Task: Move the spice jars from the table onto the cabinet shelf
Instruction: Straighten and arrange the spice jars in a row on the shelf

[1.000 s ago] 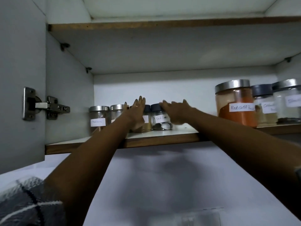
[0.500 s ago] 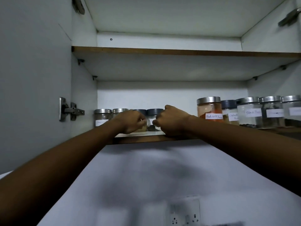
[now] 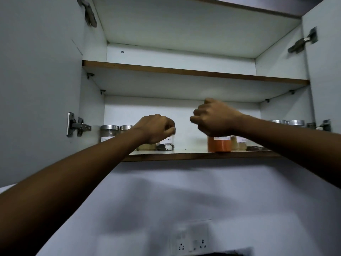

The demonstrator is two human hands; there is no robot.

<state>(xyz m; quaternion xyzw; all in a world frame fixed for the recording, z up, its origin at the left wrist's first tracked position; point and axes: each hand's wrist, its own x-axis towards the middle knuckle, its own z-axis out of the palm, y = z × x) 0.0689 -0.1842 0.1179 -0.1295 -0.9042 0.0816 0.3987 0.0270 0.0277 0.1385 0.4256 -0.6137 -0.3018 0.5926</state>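
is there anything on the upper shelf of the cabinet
No, the upper shelf shows only bare white board, while all the spice jars stand on the lower shelf.

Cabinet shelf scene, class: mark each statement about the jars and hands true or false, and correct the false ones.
1. The orange-filled jar stands on the lower shelf. True.
2. The upper shelf carries a row of jars. False: no jars show there.
3. The right hand is above the orange-filled jar. True.
4. The left hand lies flat on the lower shelf. False: it is curled, in front of the small jars.
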